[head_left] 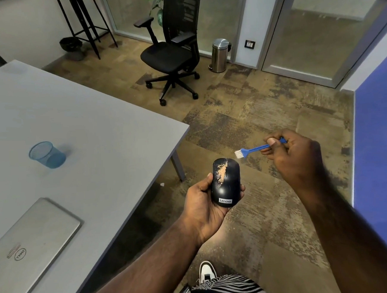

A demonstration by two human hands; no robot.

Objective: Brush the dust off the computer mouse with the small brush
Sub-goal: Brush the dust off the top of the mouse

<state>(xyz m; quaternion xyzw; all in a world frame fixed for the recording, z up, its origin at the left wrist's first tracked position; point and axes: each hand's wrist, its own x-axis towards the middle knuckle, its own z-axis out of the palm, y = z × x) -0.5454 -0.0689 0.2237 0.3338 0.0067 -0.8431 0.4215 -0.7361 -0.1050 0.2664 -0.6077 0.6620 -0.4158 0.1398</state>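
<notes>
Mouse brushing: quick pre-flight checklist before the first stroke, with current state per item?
1. Mouse held firmly in the left hand, top face up: ok.
2. Small brush gripped by the right hand at the handle end, bristles pointing toward the mouse: ok.
3. Bristles touching the mouse: not ok, they sit apart, up and to the right of it.
4. Dust patch in plain sight on the left button area: ok.
5. Mouse held over the floor, off the table, so dust misses the laptop: ok.
6. Dust in the scroll wheel groove: cannot tell.
</notes>
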